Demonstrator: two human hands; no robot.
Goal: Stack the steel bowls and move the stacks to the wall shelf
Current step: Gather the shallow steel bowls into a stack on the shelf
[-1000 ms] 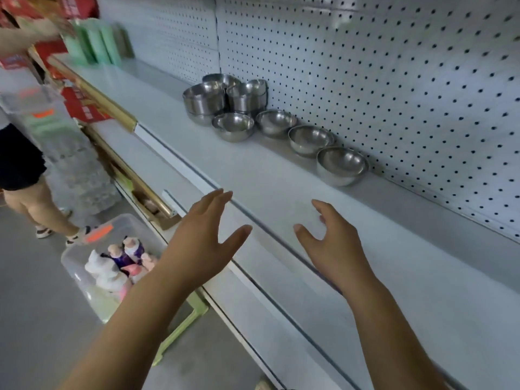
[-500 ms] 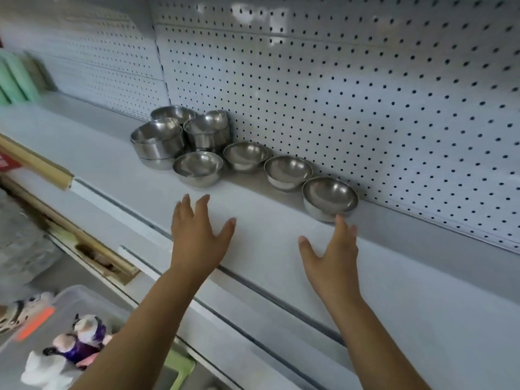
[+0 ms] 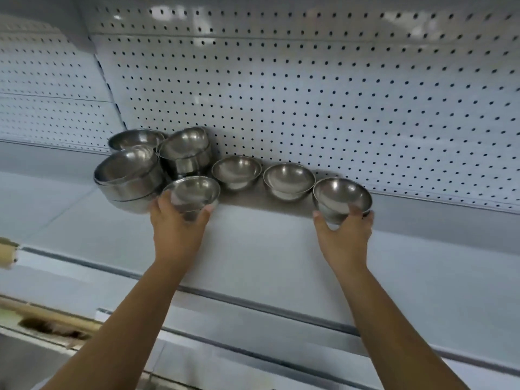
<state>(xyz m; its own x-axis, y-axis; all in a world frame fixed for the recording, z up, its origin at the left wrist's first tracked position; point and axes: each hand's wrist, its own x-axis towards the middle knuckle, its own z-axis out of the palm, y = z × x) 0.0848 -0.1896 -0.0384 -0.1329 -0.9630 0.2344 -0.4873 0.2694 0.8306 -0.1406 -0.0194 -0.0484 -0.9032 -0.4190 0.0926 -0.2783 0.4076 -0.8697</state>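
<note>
Steel bowls, round and polished, are gathered along the back edge of a wide pale grey shelf (image 3: 253,249), against a white perforated back panel (image 3: 309,94). Towards the left end of the group stand the stacks already made: a stack of large wide bowls (image 3: 129,175) nearest the front, another large bowl (image 3: 135,137) behind it by the panel, and a taller stack of medium bowls (image 3: 185,153) just beside them. To the right runs a row of small single bowls. Two of them, the middle-left bowl (image 3: 236,171) and the middle-right bowl (image 3: 288,180), stand untouched and a little apart.

Half a second ago both hands hovered flat and spread over the bare shelf, short of the bowls. Now each has closed on one. The left hand (image 3: 177,229) holds the small front bowl (image 3: 191,192) beside the large stack, its fingers (image 3: 161,201) curled round the left wall and the thumb on the right. The right hand (image 3: 344,237) holds the small end bowl (image 3: 342,197) at the right of the row, thumb on the left wall, fingers wrapped round the front. Whether either bowl is off the shelf yet cannot be told.

So the reach is over and the stacking of the singles looks to be starting. Probably one held bowl gets nested into another next. The rims need to be kept level so the smooth steel seats without slipping.
</note>
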